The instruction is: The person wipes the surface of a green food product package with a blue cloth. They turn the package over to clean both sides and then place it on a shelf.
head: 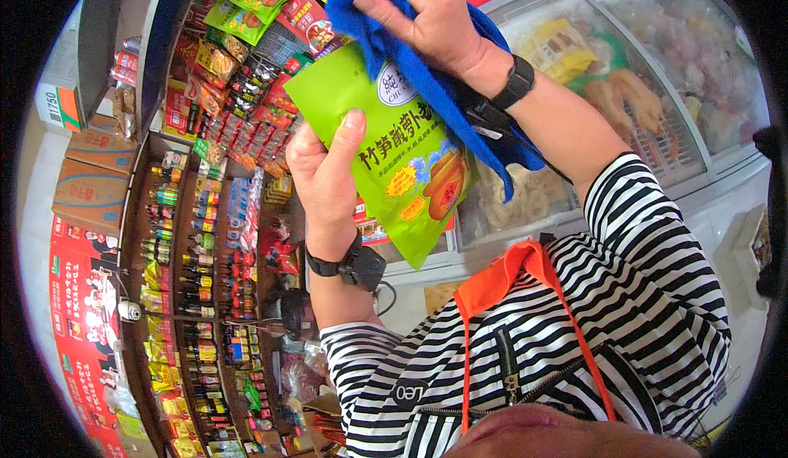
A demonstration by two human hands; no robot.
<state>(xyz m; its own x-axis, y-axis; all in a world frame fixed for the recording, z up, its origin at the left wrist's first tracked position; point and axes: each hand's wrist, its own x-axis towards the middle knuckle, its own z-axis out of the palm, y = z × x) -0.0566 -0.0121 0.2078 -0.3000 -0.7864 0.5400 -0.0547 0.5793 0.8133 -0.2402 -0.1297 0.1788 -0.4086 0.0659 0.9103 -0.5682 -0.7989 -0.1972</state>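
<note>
My left hand (pixel 326 168) grips a bright green food packet (pixel 394 150) by its left edge, thumb on the printed front. The packet bears writing and a picture of food, and it hangs tilted in the air. A blue cloth (pixel 425 88) is bunched in my right hand (pixel 425 21) and lies over the packet's upper right edge. Its loose end hangs down beside my right forearm. Part of the packet's front is hidden behind the cloth. Both wrists wear black bands, and the left one carries a dark device (pixel 363 264).
Glass-topped freezers (pixel 554 76) with frozen food stand to the right. More packets (pixel 246 5) lie on a display ahead. Shelves (pixel 178 310) of bottles and packs run down the left, near cardboard boxes (pixel 89 187). A cable (pixel 203 319) crosses the shelves.
</note>
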